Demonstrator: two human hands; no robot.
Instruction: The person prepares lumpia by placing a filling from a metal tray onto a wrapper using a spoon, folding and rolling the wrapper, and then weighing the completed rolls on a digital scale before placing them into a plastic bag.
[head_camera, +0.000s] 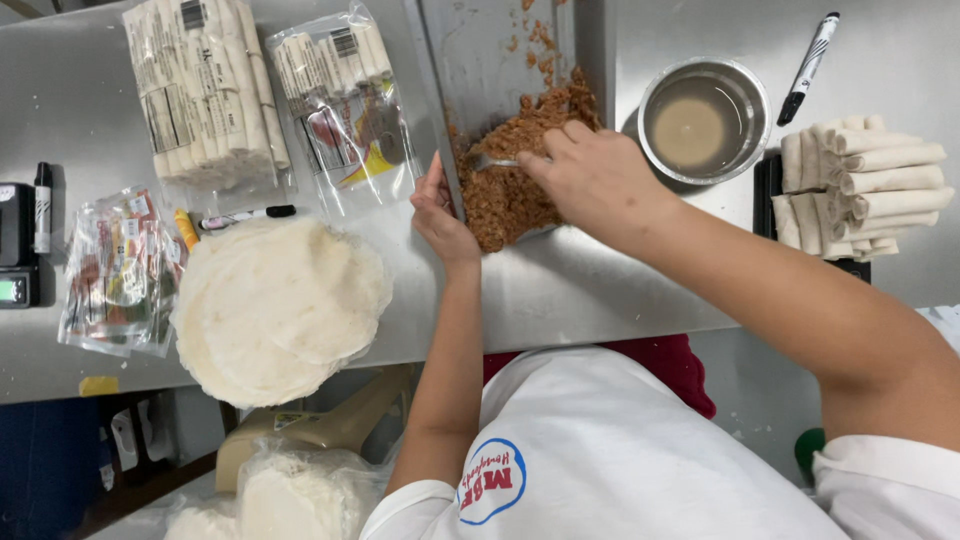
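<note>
Heap of reddish-brown minced filling (520, 160) lies at the near end of a long rectangular steel tray (480, 50). The tray's long axis runs near to far across the grey steel table (600, 290), and the filling is piled against the near edge, with only crumbs on the bare metal further off.

Right hand (600, 180) comes in from the right, resting on top of the heap. Its fingers are curled closed round the handle of a metal spoon or fork (490, 161); the handle points left and the working end is buried in the filling, so I cannot tell which utensil it is.

Left hand (440, 210) sits at the tray's near-left corner, thumb and fingers pinched against the rim. It touches the tray, not the filling. The right hand is the one in the filling.

Left of the tray, well apart: a round stack of pale thin wrappers (275, 305), and beyond it two clear bags of rolled sticks (205, 90). Right of the tray: a round steel bowl of cloudy liquid (703, 120), then a pile of finished pale rolls (865, 185) on a dark tray, with a black marker pen (810, 65) further off.
</note>
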